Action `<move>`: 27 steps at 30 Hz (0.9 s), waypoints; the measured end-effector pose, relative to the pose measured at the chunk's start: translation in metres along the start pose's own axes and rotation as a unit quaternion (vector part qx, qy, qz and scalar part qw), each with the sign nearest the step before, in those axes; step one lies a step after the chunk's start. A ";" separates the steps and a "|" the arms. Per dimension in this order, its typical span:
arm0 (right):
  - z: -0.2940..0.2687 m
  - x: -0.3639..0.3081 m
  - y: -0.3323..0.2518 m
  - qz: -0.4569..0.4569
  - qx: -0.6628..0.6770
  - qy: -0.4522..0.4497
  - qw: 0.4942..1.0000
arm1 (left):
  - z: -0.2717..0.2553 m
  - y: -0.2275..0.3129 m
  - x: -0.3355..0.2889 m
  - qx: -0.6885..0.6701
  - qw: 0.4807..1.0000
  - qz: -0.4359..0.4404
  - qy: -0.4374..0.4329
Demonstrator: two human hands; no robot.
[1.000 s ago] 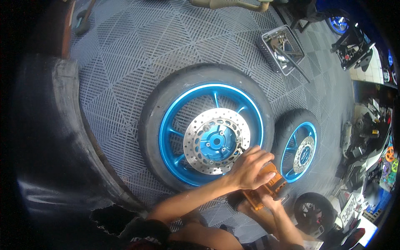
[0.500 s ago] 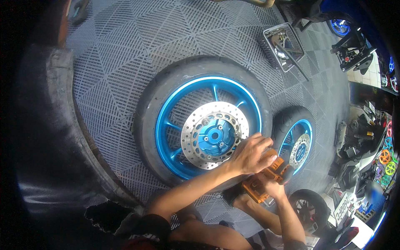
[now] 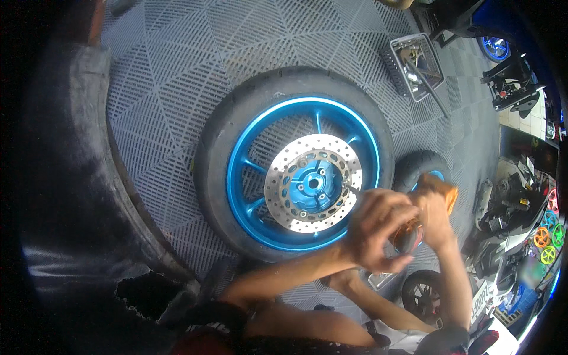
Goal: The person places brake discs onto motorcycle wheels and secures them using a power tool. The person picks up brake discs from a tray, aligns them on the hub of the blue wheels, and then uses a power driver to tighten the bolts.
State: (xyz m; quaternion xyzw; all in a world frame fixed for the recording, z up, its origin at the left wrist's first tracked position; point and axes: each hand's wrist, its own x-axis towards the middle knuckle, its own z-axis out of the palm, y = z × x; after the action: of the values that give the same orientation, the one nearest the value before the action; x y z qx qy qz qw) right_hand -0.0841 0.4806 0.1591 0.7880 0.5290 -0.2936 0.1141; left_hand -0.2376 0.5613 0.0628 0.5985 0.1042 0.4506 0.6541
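A motorcycle wheel (image 3: 239,220) with a blue rim and black tyre lies flat on the floor. On its hub sits a drilled silver brake disc (image 3: 278,205). To the right of the disc, my right hand (image 3: 433,216) grips an orange power tool (image 3: 445,188), whose dark rounded end points down and left. My left hand (image 3: 378,228) is beside that end, thumb apart from the curled fingers, a little blurred. It overlaps the tyre's lower right edge, and whether it touches the tool I cannot tell. A thin dark rod (image 3: 353,189) reaches from near the left hand to the disc's edge.
A second, smaller blue-rimmed wheel (image 3: 408,168) lies at the right, partly covered by my hands. Farther back stands a grey basket (image 3: 395,66) of tools. A torn black seat (image 3: 71,195) borders the left. Motorcycle parts (image 3: 509,201) crowd the right side.
The power tool has swung round, its orange base going from lower left to upper right with my right hand. My left hand has shifted right and down. The whole view has shifted slightly.
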 end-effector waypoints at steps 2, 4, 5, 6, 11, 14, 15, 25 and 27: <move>-0.015 0.024 -0.007 -0.099 -0.098 -0.009 0.990 | 0.013 0.010 0.007 0.050 0.999 -0.005 -0.004; -0.017 0.031 -0.003 -0.103 -0.142 -0.058 0.983 | 0.018 0.008 0.009 0.077 0.997 -0.013 0.018; -0.017 0.033 -0.002 -0.107 -0.145 -0.062 0.982 | 0.019 0.003 0.004 0.071 0.997 -0.010 0.011; -0.021 0.022 -0.004 -0.045 -0.136 -0.089 0.986 | 0.020 0.004 0.006 0.046 0.999 -0.002 -0.003; 0.022 -0.007 0.021 -0.125 -0.050 0.019 0.991 | 0.013 -0.007 0.015 -0.009 1.000 -0.010 -0.022; 0.022 -0.011 0.019 -0.119 -0.071 0.039 0.990 | 0.013 -0.007 0.017 -0.021 1.000 -0.020 -0.012; 0.020 -0.009 0.018 -0.119 -0.089 0.048 0.988 | 0.011 -0.008 0.017 -0.021 0.999 -0.023 -0.011; 0.008 0.012 0.017 -0.069 -0.001 -0.018 0.997 | 0.012 -0.016 0.027 -0.016 0.999 -0.040 -0.006; 0.016 0.001 0.024 -0.012 0.011 -0.070 0.997 | 0.014 -0.014 0.022 -0.008 0.999 -0.034 -0.002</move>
State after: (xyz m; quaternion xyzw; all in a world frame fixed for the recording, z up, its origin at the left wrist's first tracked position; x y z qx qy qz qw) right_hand -0.0676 0.4636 0.1427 0.7603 0.5261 -0.3550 0.1386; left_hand -0.2091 0.5690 0.0630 0.5906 0.1194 0.4275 0.6739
